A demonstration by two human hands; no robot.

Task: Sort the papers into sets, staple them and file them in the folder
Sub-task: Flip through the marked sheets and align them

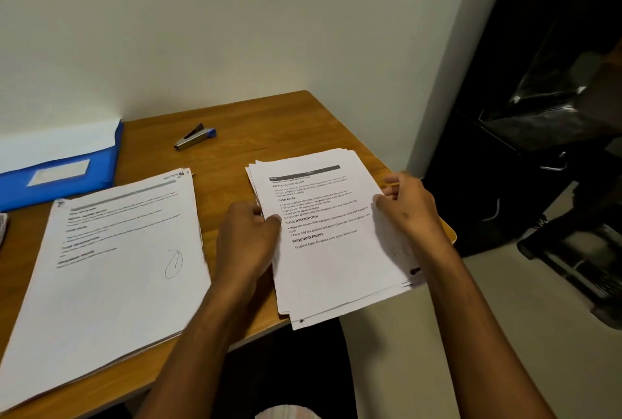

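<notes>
A loose stack of printed papers [331, 250] lies at the right front of the wooden table [235, 136], overhanging its front edge. My left hand [247, 237] pinches the stack's left edge. My right hand [409, 206] grips its right edge with thumb on top. A second, larger stack of papers [111, 270] lies to the left, its top sheet marked with a pen loop. A blue folder [60, 173] with a white sheet inside rests at the far left against the wall. A blue and grey stapler [195, 137] sits behind the stacks, untouched.
The table stands in a corner against a white wall [235, 31]. Its right edge ends near my right hand. Dark furniture and a black bag [545, 122] stand on the floor to the right. A small object pokes in at the left frame edge [2, 227].
</notes>
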